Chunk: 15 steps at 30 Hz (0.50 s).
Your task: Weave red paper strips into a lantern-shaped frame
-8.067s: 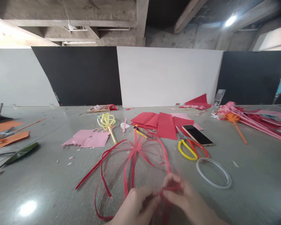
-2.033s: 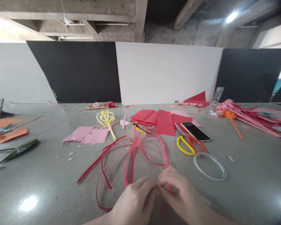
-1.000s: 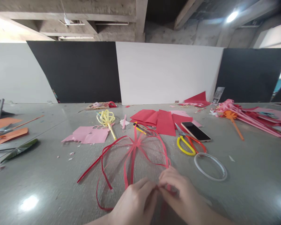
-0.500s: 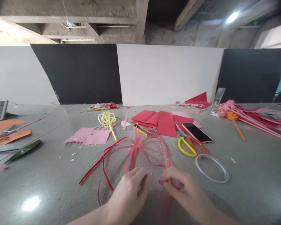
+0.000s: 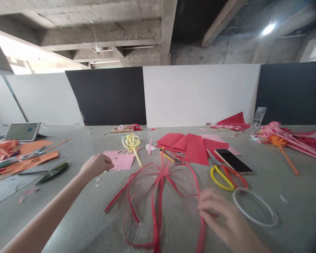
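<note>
Red paper strips [image 5: 160,200], joined at one crossing point, fan out over the table in loops and loose tails. My right hand [image 5: 222,214] pinches one red paper strip [image 5: 196,181] at the right side, and the strip's tail hangs below the fingers. Away to the left, my left hand [image 5: 97,167] is raised with its fingers closed, beside the cut pink paper [image 5: 122,161]. Whatever its fingertips hold, if anything, is hidden. Just beyond the strips lies a yellow and black cutter [image 5: 171,156].
Scissors [image 5: 222,178], a phone [image 5: 234,161] and a roll of tape [image 5: 255,207] lie at the right. Red paper [image 5: 197,149] is behind the strips. A yellow paper-strip ball on a stick [image 5: 131,143] rests behind left. A tablet [image 5: 23,131] and orange paper [image 5: 46,160] are farther left.
My left hand has swung away from the strips, out to the left. My right hand stays by the right-hand strip. The view has shifted, so the table appears farther right and lower.
</note>
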Tool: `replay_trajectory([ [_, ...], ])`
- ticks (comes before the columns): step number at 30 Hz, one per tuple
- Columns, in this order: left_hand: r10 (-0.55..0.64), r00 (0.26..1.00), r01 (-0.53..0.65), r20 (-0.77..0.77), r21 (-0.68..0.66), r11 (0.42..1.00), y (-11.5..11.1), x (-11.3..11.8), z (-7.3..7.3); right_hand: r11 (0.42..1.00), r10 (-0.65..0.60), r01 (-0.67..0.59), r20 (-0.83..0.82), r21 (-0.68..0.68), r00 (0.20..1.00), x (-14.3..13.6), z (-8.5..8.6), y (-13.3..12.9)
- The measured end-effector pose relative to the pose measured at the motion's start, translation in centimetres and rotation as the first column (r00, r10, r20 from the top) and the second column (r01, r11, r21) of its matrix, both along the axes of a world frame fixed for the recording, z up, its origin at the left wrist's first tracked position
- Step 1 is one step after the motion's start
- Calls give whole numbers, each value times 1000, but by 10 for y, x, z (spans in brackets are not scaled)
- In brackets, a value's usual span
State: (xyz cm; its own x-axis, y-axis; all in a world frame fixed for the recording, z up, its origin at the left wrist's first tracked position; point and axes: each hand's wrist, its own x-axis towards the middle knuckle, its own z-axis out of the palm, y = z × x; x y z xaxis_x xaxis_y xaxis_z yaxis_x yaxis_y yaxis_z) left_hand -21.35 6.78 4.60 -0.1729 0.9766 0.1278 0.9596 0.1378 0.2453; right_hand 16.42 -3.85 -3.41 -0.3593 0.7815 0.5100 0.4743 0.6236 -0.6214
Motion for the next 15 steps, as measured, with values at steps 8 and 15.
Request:
replay_trajectory([
  [8, -87, 996, 89, 21, -65, 994, 10, -19, -34, 1000, 17, -18, 30, 25, 999, -3, -3, 1],
  [15, -107, 991, 109, 80, -24, 994, 21, 3, -26, 999, 34, -35, 23, 19, 999, -2, -3, 2],
])
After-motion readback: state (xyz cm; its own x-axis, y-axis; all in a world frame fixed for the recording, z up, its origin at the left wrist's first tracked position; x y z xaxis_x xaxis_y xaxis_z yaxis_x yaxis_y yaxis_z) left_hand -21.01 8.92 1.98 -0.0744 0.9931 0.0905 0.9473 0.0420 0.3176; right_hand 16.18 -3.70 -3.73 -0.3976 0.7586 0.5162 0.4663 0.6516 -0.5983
